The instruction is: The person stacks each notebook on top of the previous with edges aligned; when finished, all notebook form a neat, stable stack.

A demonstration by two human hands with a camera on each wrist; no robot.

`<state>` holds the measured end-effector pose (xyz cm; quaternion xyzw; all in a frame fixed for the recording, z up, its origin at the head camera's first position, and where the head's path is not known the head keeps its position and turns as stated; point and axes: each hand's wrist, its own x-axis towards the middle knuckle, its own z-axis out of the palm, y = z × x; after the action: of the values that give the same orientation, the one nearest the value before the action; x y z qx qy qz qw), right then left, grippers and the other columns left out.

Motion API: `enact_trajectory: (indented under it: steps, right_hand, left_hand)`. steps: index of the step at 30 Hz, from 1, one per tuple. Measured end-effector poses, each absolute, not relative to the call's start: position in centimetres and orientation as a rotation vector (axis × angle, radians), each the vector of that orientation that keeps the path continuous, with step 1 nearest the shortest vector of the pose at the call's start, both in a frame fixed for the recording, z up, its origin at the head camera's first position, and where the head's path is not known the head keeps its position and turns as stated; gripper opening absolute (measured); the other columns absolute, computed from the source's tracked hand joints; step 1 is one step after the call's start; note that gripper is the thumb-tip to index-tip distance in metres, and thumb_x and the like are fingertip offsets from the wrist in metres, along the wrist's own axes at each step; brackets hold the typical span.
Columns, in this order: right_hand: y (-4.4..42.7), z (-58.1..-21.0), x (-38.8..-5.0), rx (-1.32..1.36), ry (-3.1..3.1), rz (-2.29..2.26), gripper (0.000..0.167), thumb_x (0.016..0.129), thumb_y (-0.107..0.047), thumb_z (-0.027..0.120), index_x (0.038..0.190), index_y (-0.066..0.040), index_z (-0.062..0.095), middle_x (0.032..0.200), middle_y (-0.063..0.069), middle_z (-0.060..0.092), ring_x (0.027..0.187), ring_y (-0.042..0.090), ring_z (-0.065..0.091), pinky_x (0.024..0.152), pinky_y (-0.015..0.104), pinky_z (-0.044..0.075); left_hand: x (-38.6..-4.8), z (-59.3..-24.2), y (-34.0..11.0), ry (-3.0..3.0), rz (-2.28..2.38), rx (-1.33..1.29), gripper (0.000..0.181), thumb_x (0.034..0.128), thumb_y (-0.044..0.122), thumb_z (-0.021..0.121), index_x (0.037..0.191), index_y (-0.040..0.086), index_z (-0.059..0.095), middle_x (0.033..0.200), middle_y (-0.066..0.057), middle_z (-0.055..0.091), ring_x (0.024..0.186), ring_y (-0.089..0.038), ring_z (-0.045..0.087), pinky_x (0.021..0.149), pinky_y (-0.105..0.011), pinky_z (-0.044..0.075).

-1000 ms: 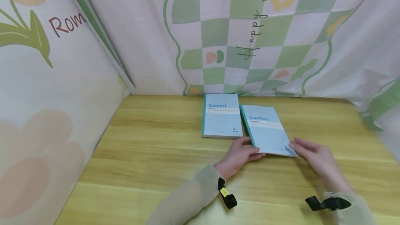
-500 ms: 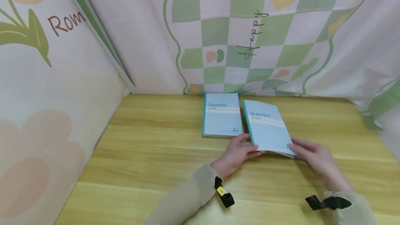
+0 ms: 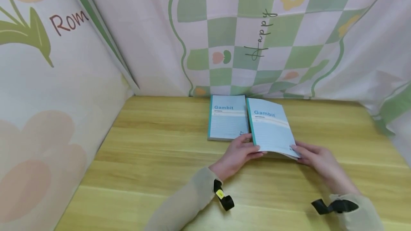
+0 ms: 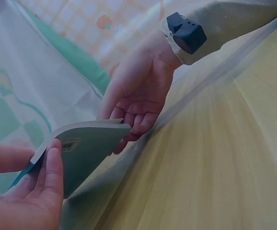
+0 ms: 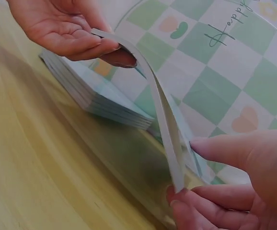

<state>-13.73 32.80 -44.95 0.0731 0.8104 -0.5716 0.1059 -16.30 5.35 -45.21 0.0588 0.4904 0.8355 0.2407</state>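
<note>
Both hands hold a light-blue Gambit notebook (image 3: 271, 127) by its near corners. My left hand (image 3: 236, 156) pinches the spine side, thumb on the cover and fingers beneath. At the opposite corner my right hand (image 3: 318, 159) grips the page edge between thumb and fingers. The notebook is bowed and lifted off the table, as the right wrist view shows, with a gap between its cover and pages there. Left of it lies a stack of similar notebooks (image 5: 98, 96), flat on the table; its top notebook (image 3: 228, 117) is partly overlapped by the held one.
The wooden table (image 3: 154, 134) reaches back to a patterned curtain (image 3: 221, 35), close behind the stack. Another printed curtain (image 3: 64, 92) borders the left side. Black straps with small devices (image 4: 189, 34) sit on both wrists.
The held notebook has come up off the table and shifted back, then left toward the stack. Both hands moved with it, and its cover now bows.
</note>
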Motion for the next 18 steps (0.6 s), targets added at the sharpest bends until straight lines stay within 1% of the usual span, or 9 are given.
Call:
enact_trajectory:
  steps: [3,5,7,12,14,18]
  right_hand:
    - [32.5,-44.7,-14.0,0.207,2.396,-1.657,0.075,0.100,-0.041,0.066,0.150,0.008,0.038,0.147,0.019,0.048,0.098,-0.005,0.061,0.082,0.022,0.057]
    - [32.2,-44.6,-14.2,0.206,2.404,-1.631,0.077,0.099,-0.043,0.066,0.151,0.006,0.039,0.153,0.025,0.039,0.098,-0.005,0.060,0.082,0.022,0.057]
    - [31.9,-44.4,-14.4,0.212,2.408,-1.609,0.078,0.098,-0.045,0.067,0.152,0.004,0.039,0.155,0.026,0.037,0.097,-0.003,0.060,0.081,0.022,0.056]
    - [31.0,-43.8,-14.5,0.201,2.449,-1.562,0.080,0.097,-0.047,0.069,0.152,0.002,0.041,0.150,0.025,0.044,0.094,0.001,0.060,0.078,0.021,0.055]
    - [30.5,-43.6,-14.6,0.193,2.466,-1.549,0.080,0.096,-0.048,0.070,0.152,0.001,0.042,0.149,0.025,0.047,0.094,0.000,0.060,0.078,0.021,0.055]
    - [29.6,-43.3,-14.7,0.172,2.477,-1.563,0.080,0.095,-0.048,0.071,0.152,0.001,0.043,0.148,0.025,0.048,0.098,-0.007,0.057,0.079,0.020,0.055]
  left_hand:
    - [-16.4,-45.2,4.6,1.350,2.271,0.157,0.042,0.0966,-0.012,0.058,0.138,-0.006,0.050,0.111,-0.020,0.068,0.101,-0.036,0.070,0.091,-0.037,0.058]
    - [-16.4,-45.2,4.1,1.362,2.260,0.152,0.045,0.0966,-0.012,0.058,0.140,-0.006,0.048,0.110,-0.020,0.068,0.102,-0.037,0.070,0.091,-0.037,0.057]
    - [-16.5,-45.2,3.6,1.385,2.246,0.150,0.048,0.0967,-0.011,0.059,0.142,-0.006,0.045,0.110,-0.020,0.068,0.103,-0.038,0.070,0.091,-0.036,0.058]
    - [-16.7,-45.1,2.3,1.480,2.202,0.163,0.053,0.0966,-0.010,0.060,0.146,-0.007,0.041,0.107,-0.019,0.069,0.099,-0.035,0.071,0.090,-0.036,0.058]
    - [-16.9,-45.2,1.8,1.513,2.186,0.165,0.053,0.0965,-0.009,0.061,0.146,-0.007,0.041,0.106,-0.018,0.069,0.098,-0.034,0.071,0.089,-0.036,0.058]
    - [-17.1,-45.4,0.9,1.581,2.145,0.186,0.051,0.0971,-0.007,0.062,0.145,-0.005,0.043,0.106,-0.016,0.070,0.096,-0.031,0.072,0.088,-0.035,0.058]
